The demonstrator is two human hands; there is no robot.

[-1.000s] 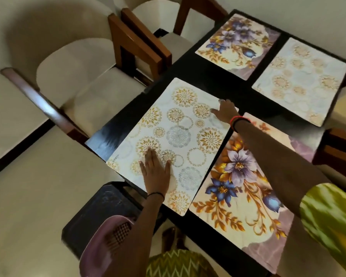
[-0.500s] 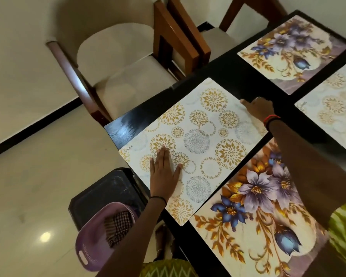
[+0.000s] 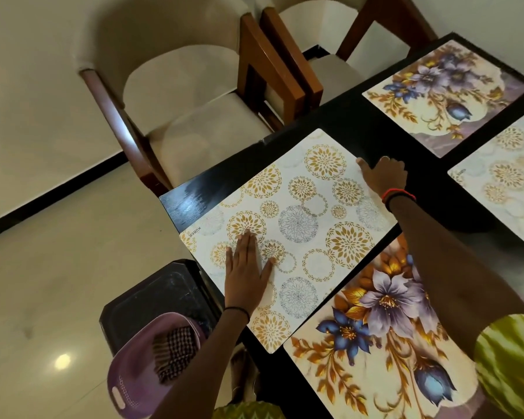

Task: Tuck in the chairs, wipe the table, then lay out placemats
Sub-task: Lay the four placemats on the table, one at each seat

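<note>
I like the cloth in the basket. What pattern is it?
Dark-and-light checks on the cloth in the purple basket, seen in the head view.

far mandala placemat (image 3: 508, 189) cut by right edge, basket (image 3: 139, 373) partly hidden by arm

4 placemats (image 3: 297, 225) on table (image 3: 375, 128); 2 chairs (image 3: 194, 116) left; basket (image 3: 133, 382) on stool (image 3: 164, 297).

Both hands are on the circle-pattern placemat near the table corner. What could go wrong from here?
1. The circle-pattern placemat has its near corner at the table edge; a push from the left hand might slide it over.
2. It sits almost against the floral placemat, so a nudge from the right hand may overlap them.
3. The person's forearm hangs over the purple basket on the dark stool and might knock it.
</note>
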